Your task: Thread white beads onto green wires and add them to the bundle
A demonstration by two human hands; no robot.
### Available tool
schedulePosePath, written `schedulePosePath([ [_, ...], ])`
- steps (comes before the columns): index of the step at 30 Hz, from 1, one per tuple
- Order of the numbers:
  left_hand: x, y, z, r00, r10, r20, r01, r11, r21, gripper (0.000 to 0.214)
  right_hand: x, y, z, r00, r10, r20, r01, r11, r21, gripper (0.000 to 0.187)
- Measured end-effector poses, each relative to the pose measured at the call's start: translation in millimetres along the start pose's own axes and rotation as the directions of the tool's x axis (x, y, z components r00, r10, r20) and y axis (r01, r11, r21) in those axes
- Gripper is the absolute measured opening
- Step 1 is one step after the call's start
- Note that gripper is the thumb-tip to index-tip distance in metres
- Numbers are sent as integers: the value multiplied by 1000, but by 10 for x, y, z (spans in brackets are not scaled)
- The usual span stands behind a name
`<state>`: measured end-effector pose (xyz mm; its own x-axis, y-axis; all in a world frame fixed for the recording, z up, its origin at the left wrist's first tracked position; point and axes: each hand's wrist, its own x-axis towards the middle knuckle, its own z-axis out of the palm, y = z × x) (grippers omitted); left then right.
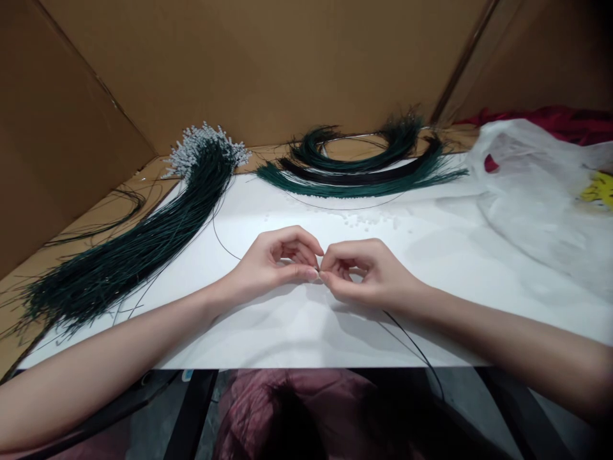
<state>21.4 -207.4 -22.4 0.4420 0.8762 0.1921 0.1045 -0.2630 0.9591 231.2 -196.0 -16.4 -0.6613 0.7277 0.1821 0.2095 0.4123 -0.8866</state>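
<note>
My left hand (275,262) and my right hand (364,271) rest on the white sheet (297,332), their fingertips pinched together at the middle. A thin dark green wire (412,345) runs from under my right hand toward the sheet's near edge. Another thin wire (223,239) curves away behind my left hand. What sits between the pinched fingertips is too small to name. A thick bundle of green wires with white bead tips (143,243) lies at the left. Small clear beads (368,220) are scattered just beyond my hands.
Curved bundles of green wire (359,169) lie at the back of the sheet. A crumpled clear plastic bag (536,191) covers the right side, red cloth (550,121) behind it. Brown cardboard walls (268,64) close in the back and left. Dark red fabric (287,409) shows below the table edge.
</note>
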Motion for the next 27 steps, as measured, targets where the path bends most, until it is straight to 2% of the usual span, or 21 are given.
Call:
schedulePosePath([
  [9, -1, 17, 31, 997, 18, -71, -20, 1000, -16, 23, 9, -7, -11, 999, 9, -31, -9, 1000, 14, 7],
  [20, 12, 8, 26, 998, 14, -60, -14, 1000, 7, 22, 18, -1, 2, 994, -95, -46, 93, 994, -57, 11],
  [27, 11, 31, 37, 996, 25, -80, -24, 1000, 17, 15, 18, 2, 4, 995, -81, -61, 77, 995, -68, 11],
])
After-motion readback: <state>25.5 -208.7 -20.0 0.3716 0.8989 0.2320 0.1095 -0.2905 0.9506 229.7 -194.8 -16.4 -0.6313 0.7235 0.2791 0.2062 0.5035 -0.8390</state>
